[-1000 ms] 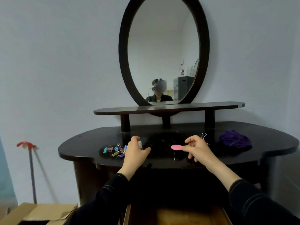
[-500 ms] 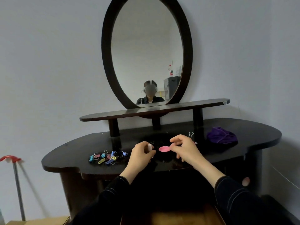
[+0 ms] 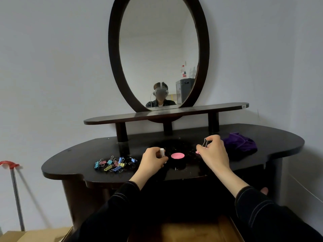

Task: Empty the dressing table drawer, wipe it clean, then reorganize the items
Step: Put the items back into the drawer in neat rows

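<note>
At the middle of the bench, near its front edge, your left hand has its fingers curled round a little bottle with a white cap. The bottle stands upright. Just to the right of it a round pink disc lies flat on the bench, and neither hand touches it. Your right hand pinches a pink clip by its wire loops. You cannot tell if the clip touches the bench. A heap of coloured clips sits toward the front left edge. A purple cloth lies bunched up toward the back right corner. The drawer is pulled out below the front edge. It shows brown wood inside and your sleeves hide part of it. A small label on the right end of the shelf is too small to read.
</note>
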The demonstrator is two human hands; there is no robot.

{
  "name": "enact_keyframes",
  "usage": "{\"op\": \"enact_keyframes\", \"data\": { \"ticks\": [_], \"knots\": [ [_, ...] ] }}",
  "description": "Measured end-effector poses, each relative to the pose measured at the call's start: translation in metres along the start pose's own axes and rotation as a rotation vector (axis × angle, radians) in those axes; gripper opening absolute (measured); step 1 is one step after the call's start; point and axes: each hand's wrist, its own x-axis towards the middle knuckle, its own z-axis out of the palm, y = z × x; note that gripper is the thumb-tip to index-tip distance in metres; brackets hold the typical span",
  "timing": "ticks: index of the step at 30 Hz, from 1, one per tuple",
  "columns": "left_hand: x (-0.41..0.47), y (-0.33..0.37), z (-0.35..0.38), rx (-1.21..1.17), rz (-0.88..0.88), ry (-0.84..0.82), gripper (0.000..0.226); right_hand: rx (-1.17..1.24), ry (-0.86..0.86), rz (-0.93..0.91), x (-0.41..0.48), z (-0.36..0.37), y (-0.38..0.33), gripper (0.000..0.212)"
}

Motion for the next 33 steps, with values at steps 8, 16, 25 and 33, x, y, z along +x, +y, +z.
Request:
{"op": "enact_keyframes", "data": {
  "ticks": [8,16,25,33],
  "knots": [
    [-0.009,0.005,-0.012,-0.062,0.017,0.011,0.037,-0.087,-0.187,-0.155,-0.012,-0.002,-0.001,0.039],
    [-0.019,-0.067,-0.114,0.563,-0.058,0.499,0.061,-0.033,-0.343,-0.208,-0.023,0.005,-0.017,0.049],
    [0.006,-0.073,-0.099,0.278,-0.099,-0.081,0.072,0.244,-0.444,-0.157,-0.028,0.031,-0.037,0.033],
    [0.007,-0.04,-0.055,0.248,0.049,-0.113,0.028,0.338,-0.426,-0.103,-0.027,0.029,-0.036,0.031]
  ]
}}
